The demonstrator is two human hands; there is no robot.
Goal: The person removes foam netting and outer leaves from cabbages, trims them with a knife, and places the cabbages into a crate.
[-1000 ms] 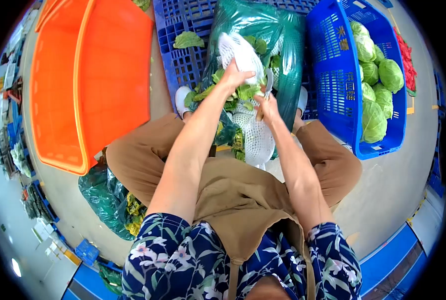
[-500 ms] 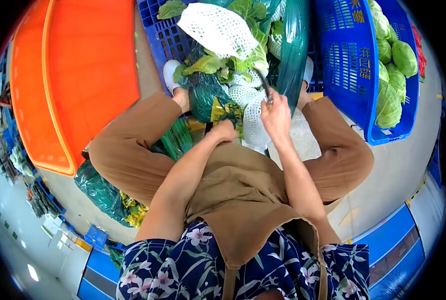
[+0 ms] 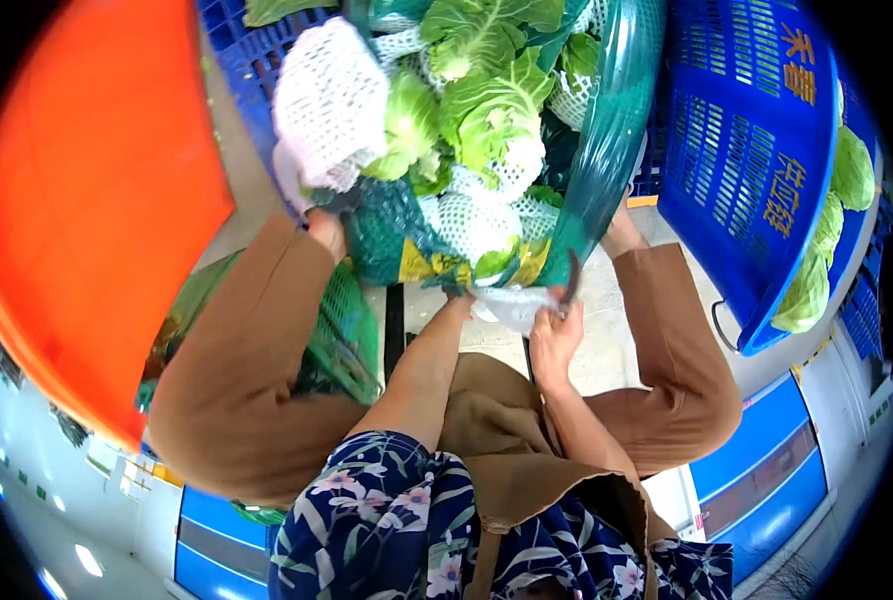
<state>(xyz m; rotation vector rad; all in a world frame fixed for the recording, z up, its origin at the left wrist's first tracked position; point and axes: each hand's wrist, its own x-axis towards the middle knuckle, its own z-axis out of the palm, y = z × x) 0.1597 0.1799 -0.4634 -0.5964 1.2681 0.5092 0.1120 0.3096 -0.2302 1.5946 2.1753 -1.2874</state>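
My right hand [image 3: 557, 342] is closed around a small knife with a dark curved blade [image 3: 573, 272], which points up. Touching or just beside its fingers is a white foam-netted piece [image 3: 512, 308], partly under the bag's near edge. My left hand [image 3: 456, 308] reaches to that same edge; its fingers are hidden below the green plastic bag [image 3: 382, 225]. Inside the open bag lie several leafy heads that look like cauliflower [image 3: 497, 125], some in white foam nets [image 3: 477, 222]. A bunched white foam net [image 3: 332, 100] lies at the left of the bag.
A blue crate [image 3: 737, 150] with green cabbages [image 3: 812, 290] stands at right. A large orange bin [image 3: 87, 190] stands at left. Beneath the bag is another blue crate [image 3: 242, 60]. A green mesh basket [image 3: 342, 340] sits by my left leg.
The view has shifted, and the bag appears larger and nearer. My right hand and knife have moved from among the heads to the bag's near edge. My left hand has slipped under that edge.
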